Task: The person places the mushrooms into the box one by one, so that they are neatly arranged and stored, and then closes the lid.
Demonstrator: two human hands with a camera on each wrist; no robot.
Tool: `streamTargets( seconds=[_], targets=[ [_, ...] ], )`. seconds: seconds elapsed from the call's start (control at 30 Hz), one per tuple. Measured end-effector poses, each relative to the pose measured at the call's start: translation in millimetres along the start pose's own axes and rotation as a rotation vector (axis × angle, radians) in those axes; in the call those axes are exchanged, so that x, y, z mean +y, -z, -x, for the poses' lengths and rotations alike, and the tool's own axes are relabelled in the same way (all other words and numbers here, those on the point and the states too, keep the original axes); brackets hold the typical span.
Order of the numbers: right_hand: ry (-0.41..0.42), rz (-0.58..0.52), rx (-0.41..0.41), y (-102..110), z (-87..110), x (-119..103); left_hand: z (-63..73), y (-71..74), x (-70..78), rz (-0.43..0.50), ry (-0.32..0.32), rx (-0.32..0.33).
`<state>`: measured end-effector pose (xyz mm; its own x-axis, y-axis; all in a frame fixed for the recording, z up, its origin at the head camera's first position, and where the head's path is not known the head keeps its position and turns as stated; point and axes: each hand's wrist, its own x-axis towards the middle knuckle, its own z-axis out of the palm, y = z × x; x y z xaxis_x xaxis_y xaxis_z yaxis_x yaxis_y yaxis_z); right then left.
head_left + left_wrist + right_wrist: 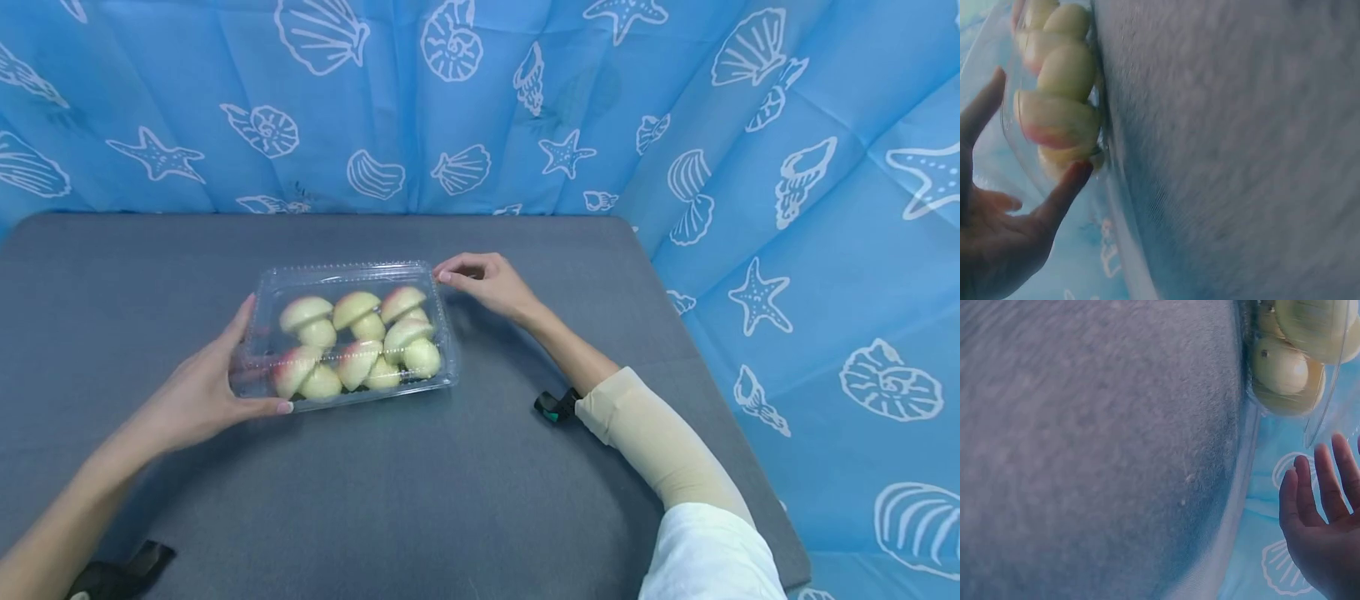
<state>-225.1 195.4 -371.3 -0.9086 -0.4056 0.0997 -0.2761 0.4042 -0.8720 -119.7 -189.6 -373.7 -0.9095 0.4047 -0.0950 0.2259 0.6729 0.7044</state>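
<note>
A clear plastic clamshell box (352, 412) lies on the grey table, its lid over several pale yellow-green round fruits (320, 383) with red blush. The ridged plastic distorts their outlines. My left hand (198, 396) holds the box's left end, thumb along the front corner and fingers round the side. In the left wrist view, that hand's thumb and a finger span the box's end beside a blushed fruit (1060, 122). At the far right corner, my right hand (487, 282) pinches the lid's edge between thumb and index finger. Its other fingers (1330, 487) are spread in the right wrist view.
The grey table (450, 508) has rounded corners. A blue curtain (480, 108) with white shells and starfish hangs along its back and right side. Black camera mounts sit at both wrists, the right one (557, 407) just above the table.
</note>
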Motion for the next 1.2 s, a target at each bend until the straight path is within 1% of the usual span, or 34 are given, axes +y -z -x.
streamTargets(
  seconds=[0.03, 0.1, 0.2, 0.27, 0.33, 0.4, 0.57, 0.67, 0.7, 0.77, 0.8, 0.9, 0.97, 1.03, 1.1, 1.2],
  targets=[
    [0.003, 0.029, 0.0, -0.3, 0.7, -0.4, 0.1, 1.5, -1.5, 0.009, -0.013, -0.029],
    [0.017, 0.091, 0.001, -1.0, 2.2, -1.8, 1.4, 5.4, -4.6, 0.075, -0.032, -0.105],
    [0.044, 0.131, 0.002, -3.5, 5.2, -4.2, 5.4, 10.3, -8.3, 0.195, -0.036, -0.216],
    [0.07, 0.142, 0.006, -5.2, 6.9, -5.7, 7.5, 12.3, -10.2, 0.241, -0.038, -0.254],
    [0.077, 0.16, 0.011, -7.1, 10.0, -7.7, 8.3, 12.7, -11.2, 0.225, -0.033, -0.254],
    [0.063, 0.183, 0.007, -8.5, 13.4, -9.8, 7.8, 11.9, -12.1, 0.172, -0.014, -0.23],
    [-0.045, 0.277, -0.035, -11.8, 27.2, -19.0, 6.6, 7.9, -11.2, 0.097, 0.017, -0.171],
    [-0.086, 0.319, -0.077, -13.4, 35.7, -25.9, 6.5, 6.7, -9.7, 0.092, 0.028, -0.152],
    [-0.094, 0.316, -0.096, -13.9, 38.1, -27.8, 6.3, 6.4, -9.2, 0.084, 0.037, -0.149],
    [-0.106, 0.28, -0.151, -14.6, 43.0, -30.4, 5.8, 5.6, -8.5, 0.067, 0.058, -0.147],
    [-0.117, 0.241, -0.185, -14.7, 45.5, -30.4, 5.5, 5.1, -8.1, 0.062, 0.067, -0.147],
    [-0.168, 0.072, -0.303, -14.3, 51.9, -28.4, 5.2, 3.7, -7.1, 0.028, 0.078, -0.142],
    [-0.2, -0.029, -0.372, -13.9, 55.5, -25.6, 5.3, 3.1, -6.4, 0.004, 0.069, -0.134],
    [-0.217, -0.104, -0.422, -13.6, 57.9, -23.0, 5.5, 2.9, -5.6, -0.022, 0.057, -0.124],
    [-0.216, -0.149, -0.457, -13.6, 59.6, -21.5, 5.7, 3.1, -4.7, -0.041, 0.039, -0.109],
    [-0.235, -0.23, -0.498, -14.3, 61.0, -21.6, 6.2, 3.7, -3.8, -0.011, 0.03, -0.11]
  ],
)
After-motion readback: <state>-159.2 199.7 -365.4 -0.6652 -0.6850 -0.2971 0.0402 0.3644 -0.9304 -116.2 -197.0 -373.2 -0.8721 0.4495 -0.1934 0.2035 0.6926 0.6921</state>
